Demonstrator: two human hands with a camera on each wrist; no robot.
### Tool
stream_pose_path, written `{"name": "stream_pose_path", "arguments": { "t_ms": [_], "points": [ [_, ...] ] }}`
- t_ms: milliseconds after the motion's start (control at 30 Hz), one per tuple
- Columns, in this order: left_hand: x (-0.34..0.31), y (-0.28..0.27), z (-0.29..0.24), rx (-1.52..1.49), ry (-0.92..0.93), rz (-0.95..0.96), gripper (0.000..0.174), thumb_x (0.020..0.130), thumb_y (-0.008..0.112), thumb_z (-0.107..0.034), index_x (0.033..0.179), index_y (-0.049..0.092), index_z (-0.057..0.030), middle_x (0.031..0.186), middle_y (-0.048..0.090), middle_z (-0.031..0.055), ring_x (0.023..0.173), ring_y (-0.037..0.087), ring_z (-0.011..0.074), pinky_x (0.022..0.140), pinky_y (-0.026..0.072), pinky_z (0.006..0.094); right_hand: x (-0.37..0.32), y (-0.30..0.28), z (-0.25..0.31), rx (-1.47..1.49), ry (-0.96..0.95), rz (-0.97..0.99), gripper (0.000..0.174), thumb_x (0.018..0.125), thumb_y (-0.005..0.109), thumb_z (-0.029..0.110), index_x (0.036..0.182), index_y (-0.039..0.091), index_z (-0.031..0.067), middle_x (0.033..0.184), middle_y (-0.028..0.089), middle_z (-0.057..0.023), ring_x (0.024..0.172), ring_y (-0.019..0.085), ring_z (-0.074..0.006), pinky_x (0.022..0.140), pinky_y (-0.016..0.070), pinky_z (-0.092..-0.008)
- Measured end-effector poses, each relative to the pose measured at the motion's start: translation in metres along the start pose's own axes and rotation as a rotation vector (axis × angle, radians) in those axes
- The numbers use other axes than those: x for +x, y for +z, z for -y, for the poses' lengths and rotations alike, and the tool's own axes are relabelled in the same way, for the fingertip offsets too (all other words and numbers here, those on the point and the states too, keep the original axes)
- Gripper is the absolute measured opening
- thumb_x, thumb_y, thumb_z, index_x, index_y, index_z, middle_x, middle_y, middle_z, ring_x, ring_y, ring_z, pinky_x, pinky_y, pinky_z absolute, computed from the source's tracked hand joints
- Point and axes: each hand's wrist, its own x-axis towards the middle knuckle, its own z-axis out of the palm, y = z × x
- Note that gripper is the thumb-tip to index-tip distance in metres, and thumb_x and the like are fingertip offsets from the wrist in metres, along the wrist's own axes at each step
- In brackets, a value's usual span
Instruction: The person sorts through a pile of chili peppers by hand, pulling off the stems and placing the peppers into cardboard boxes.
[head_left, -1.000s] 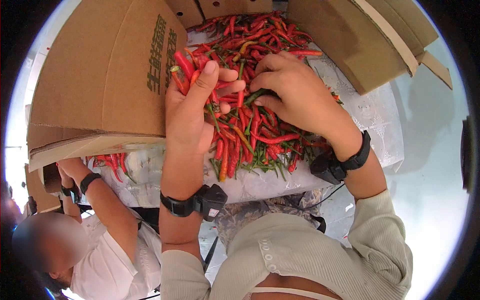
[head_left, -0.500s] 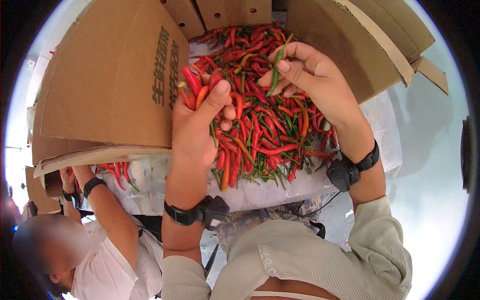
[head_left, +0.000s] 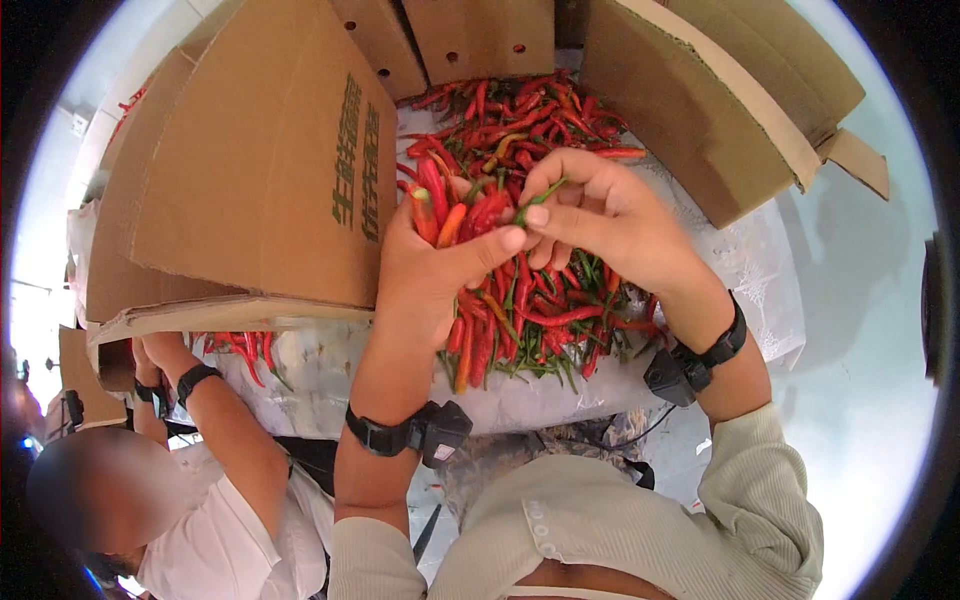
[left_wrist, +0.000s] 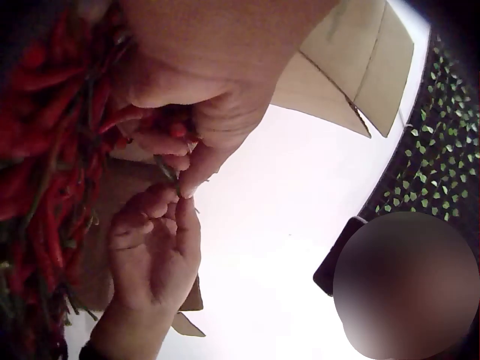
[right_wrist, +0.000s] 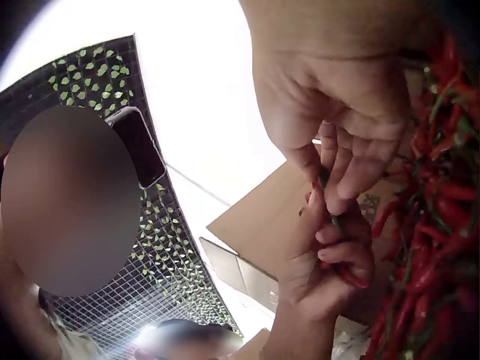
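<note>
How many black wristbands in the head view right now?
4. The camera wearer has a left wristband and a right wristband. The person at lower left has a band on one forearm and another on the other. Cardboard may hide more.

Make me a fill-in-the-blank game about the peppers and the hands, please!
The left hand holds a bunch of peppers that are mostly ____ in colour.
The fingers of the right hand pinch a slim pepper whose colour is ____.
The big pile lies between box walls made of ____.

Missing words: red; green; cardboard.
</note>
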Motion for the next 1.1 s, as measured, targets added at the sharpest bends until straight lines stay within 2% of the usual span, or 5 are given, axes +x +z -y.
{"name": "stream_pose_path", "arguments": {
  "t_ms": [300, 600, 733, 933, 1100],
  "points": [
    [-0.003, 0.002, 0.007, 0.201, 0.092, -0.085, 0.05, 0.062, 0.08, 0.0, 0.101, 0.049, -0.0038, 0.088, 0.056, 0.0027, 0.08, 0.057, 0.011, 0.07, 0.0496, 0.0257, -0.008, -0.001, 0.008, -0.634, -0.225, -0.194, 0.018, 0.088, 0.061, 0.019, 0.08, 0.056, 0.0033, 0.068, 0.056, 0.0012, 0.058, 0.052, -0.0044, 0.049, 0.0405, -0.0192],
    [-0.006, 0.0, -0.007, -0.053, -0.032, -0.025, 0.046, 0.064, 0.076, 0.004, 0.1, 0.048, -0.0056, 0.078, 0.055, 0.0011, 0.057, 0.051, 0.0072, 0.048, 0.0413, 0.0201, -0.007, -0.02, 0.012, 0.186, 0.104, -0.095, 0.019, 0.084, 0.064, 0.019, 0.093, 0.058, 0.0023, 0.075, 0.06, -0.0033, 0.06, 0.055, -0.0097, 0.054, 0.0438, -0.0225],
    [-0.01, 0.01, -0.009, -0.076, 0.017, -0.063, 0.046, 0.064, 0.075, 0.006, 0.099, 0.048, -0.0069, 0.077, 0.056, 0.0015, 0.051, 0.047, 0.0062, 0.041, 0.0351, 0.0186, -0.006, -0.032, -0.001, -0.963, -0.389, -0.243, 0.047, 0.074, 0.071, 0.02, 0.116, 0.055, 0.0053, 0.095, 0.06, -0.0124, 0.083, 0.059, -0.0202, 0.075, 0.0473, -0.0306],
    [-0.012, 0.007, -0.006, -0.015, 0.0, -0.016, 0.045, 0.064, 0.076, 0.004, 0.098, 0.048, -0.0067, 0.076, 0.057, 0.0028, 0.051, 0.049, 0.0073, 0.04, 0.0354, 0.0195, -0.022, 0.01, 0.033, -0.718, -0.396, -0.101, 0.01, 0.081, 0.064, 0.009, 0.089, 0.061, 0.003, 0.076, 0.062, -0.0054, 0.067, 0.058, -0.0149, 0.06, 0.0447, -0.0267],
    [-0.013, 0.004, -0.019, -0.17, -0.014, -0.072, 0.041, 0.067, 0.076, 0.001, 0.096, 0.048, -0.0076, 0.075, 0.057, 0.0029, 0.051, 0.049, 0.0076, 0.04, 0.0344, 0.0194, -0.073, 0.019, 0.121, -0.804, -0.832, -0.597, 0.013, 0.075, 0.066, 0.004, 0.087, 0.061, 0.0034, 0.075, 0.063, -0.0076, 0.062, 0.062, -0.0138, 0.056, 0.0483, -0.0247]
  ]
}}
